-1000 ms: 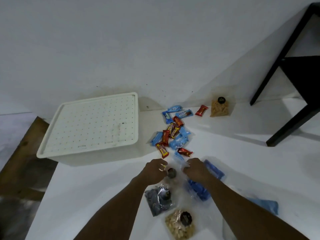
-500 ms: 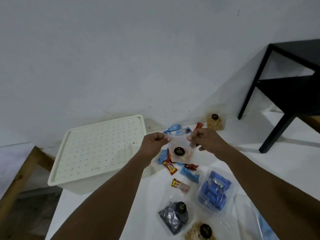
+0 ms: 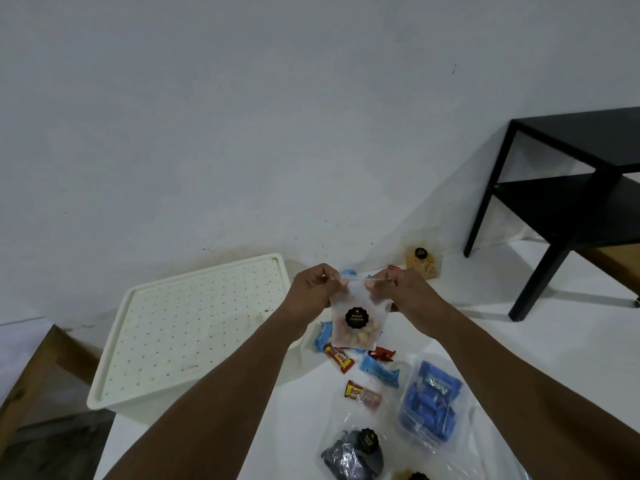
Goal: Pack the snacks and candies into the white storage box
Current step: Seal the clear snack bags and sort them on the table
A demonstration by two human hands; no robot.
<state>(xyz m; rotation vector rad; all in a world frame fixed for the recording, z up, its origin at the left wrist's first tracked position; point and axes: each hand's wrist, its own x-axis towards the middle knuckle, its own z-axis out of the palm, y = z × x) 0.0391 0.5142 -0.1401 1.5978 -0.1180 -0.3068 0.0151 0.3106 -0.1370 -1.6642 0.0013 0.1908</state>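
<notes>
- The white surface (image 3: pixel 519 344) carries all the snacks, spread within reach of both arms.
- The white storage box (image 3: pixel 194 327) stands on the left near the wall with its dotted lid on. Judging by that, nothing can go in until the lid comes off, so packing has hardly begun.
- A black side table (image 3: pixel 568 202) stands well apart on the right.
- The left hand (image 3: pixel 311 289) and right hand (image 3: pixel 405 289) each pinch a top corner of a frosted biscuit pouch (image 3: pixel 356 323), thumb and forefinger closed tight on its upper edge. The pouch hangs upright in the air between them, just right of the box and above the loose sweets. The grip suggests the seal is being pressed or checked before stowing.
- A clear bag of blue sweets (image 3: pixel 429 400) and a dark pouch (image 3: pixel 353 452) lie nearer the person, and another snack pouch (image 3: pixel 420 266) sits by the wall.
- Loose candies, among them a red-and-yellow bar (image 3: pixel 339 358), lie scattered beneath the held pouch.
- A second ago both hands were down at the surface on this pouch. Now it is raised clear of the heap, and the box and its lid have not moved.
</notes>
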